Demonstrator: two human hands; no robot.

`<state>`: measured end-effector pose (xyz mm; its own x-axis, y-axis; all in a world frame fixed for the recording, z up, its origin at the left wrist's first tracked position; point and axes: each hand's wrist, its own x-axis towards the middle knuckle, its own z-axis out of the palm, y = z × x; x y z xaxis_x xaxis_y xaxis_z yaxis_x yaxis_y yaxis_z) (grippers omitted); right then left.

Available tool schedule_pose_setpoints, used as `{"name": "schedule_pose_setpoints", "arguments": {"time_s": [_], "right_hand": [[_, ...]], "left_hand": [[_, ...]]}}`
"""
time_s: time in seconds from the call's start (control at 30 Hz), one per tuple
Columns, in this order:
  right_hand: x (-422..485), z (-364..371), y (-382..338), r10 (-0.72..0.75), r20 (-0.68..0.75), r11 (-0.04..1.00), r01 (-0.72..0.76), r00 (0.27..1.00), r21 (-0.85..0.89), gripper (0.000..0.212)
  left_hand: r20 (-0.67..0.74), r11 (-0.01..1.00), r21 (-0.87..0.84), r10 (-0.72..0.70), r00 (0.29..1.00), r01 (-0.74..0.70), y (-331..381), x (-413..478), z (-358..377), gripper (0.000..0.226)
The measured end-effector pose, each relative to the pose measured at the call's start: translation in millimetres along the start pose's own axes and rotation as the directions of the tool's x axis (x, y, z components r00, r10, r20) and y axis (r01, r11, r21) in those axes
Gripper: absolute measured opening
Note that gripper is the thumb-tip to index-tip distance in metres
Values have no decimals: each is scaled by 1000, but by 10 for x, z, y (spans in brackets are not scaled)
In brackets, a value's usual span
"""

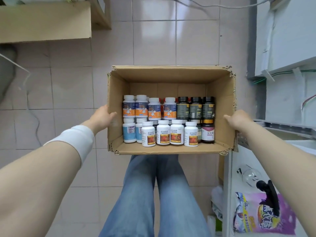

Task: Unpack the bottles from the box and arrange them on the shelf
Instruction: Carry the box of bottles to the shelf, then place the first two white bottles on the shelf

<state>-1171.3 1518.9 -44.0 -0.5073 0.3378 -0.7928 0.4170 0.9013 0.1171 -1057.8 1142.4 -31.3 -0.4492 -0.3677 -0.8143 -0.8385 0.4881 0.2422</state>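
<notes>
The open brown cardboard box (169, 75) sits mid-frame, apparently held in the air over the person's blue jeans (153, 194). The left hand (102, 117) grips its left wall and the right hand (239, 120) its right wall. Each thumb is hooked over the rim; the other fingers are hidden outside the card. Loaded like this, the box is probably heavy, and its torn corners look soft, so support from beneath would be safer.

The bottles stand upright, packed toward the lower half of the box:
- orange-and-blue labelled white bottles (141, 106)
- black bottles (195, 107)
- red-labelled white bottles (163, 132)
- pale blue bottles (129, 130)
- a dark pink-labelled jar (208, 133)

They look like rigid, smooth plastic, best taken around the body or cap.

Pinkish floor tiles (68, 82) fill the background. A white shelving unit (287, 40) runs down the right edge, with a purple printed bag (263, 214) at lower right.
</notes>
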Motion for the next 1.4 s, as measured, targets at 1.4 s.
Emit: {"name": "schedule_pose_setpoints", "arguments": {"time_s": [1.4], "right_hand": [[-2305, 19, 262, -226, -101, 689, 232, 969, 686, 59]], "left_hand": [[219, 770, -207, 637, 739, -603, 1251, -1397, -37, 29]]}}
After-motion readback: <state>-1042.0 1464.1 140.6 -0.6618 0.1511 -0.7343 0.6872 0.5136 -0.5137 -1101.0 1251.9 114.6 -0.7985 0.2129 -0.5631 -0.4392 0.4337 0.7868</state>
